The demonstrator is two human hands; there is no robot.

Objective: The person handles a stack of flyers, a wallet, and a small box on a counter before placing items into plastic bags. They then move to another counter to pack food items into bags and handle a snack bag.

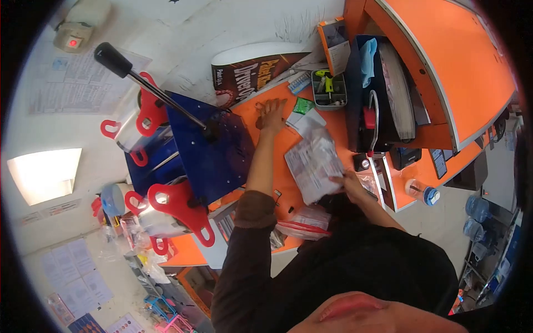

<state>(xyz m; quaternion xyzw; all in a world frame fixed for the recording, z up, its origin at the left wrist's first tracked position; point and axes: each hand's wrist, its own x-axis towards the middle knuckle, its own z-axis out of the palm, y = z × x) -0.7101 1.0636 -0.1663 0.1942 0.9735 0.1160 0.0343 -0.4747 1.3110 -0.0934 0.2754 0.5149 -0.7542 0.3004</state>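
Note:
My left hand (272, 115) lies on the orange desk (282, 145) with its fingers spread, holding nothing. My right hand (351, 186) grips the lower right edge of a packet of printed paper in clear plastic (313, 169), its thumb on top. The packet is slightly blurred and tilted over the desk. Just beyond it is a white paper slip (311, 122), and a small green packet (303, 105) lies near my left fingertips. A clear plastic bag with a red edge (305, 222) rests by the desk's near edge, against my dark clothing.
A blue metal machine (214, 150) with a black-knobbed lever and red handles stands at left. A grey tray (330, 99) holds a yellow-green tool. To the right are a dark folder box (361, 127), a curved metal frame (378, 161), a phone (438, 162) and a bottle (422, 191).

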